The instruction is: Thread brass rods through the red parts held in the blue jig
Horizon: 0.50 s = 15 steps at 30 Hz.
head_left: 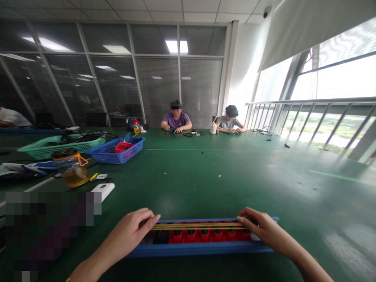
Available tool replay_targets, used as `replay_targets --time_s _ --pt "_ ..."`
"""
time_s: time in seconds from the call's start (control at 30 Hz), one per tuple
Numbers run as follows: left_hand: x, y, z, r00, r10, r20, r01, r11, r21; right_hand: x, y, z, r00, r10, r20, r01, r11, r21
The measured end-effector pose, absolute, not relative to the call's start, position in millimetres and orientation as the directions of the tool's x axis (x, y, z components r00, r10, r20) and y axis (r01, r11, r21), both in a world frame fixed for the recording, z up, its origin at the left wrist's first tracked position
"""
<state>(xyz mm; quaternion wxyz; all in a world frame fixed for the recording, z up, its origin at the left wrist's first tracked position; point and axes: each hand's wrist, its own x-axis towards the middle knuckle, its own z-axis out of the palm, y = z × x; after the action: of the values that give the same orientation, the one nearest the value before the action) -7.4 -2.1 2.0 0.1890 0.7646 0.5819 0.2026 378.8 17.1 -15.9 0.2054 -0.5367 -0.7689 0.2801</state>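
Note:
Several thin, straight tan sticks stretch sideways between my two hands; their exact kind cannot be made out. My left hand pinches them at the left end, thumb against fingers. At the right end, my right hand closes on them in the same way. Right below the sticks lies a long blue tray. Inside it stands a row of red cups with dark contents. A black part fills the left portion of the tray, and my hands partly cover both tray ends.
To the left are a blue basket with a red box, a green basket, a jar of amber liquid and a white power bank. Two people sit across the green table. A white bottle stands between them.

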Motion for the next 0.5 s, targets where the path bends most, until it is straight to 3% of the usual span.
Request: replay_targets --time_s 0.27,0.5 --pt "-11.1 0.0 6.6 0.296 0.951 0.094 0.804 -0.301 0.513 377.5 16.6 -15.2 -0.321 0.947 0.023 0.703 0.255 -0.664" --pt "-15.7 3.2 10.4 0.365 0.895 0.257 0.838 -0.436 0.327 377.0 16.2 -13.7 -0.318 0.946 0.061 0.704 0.279 -0.654"
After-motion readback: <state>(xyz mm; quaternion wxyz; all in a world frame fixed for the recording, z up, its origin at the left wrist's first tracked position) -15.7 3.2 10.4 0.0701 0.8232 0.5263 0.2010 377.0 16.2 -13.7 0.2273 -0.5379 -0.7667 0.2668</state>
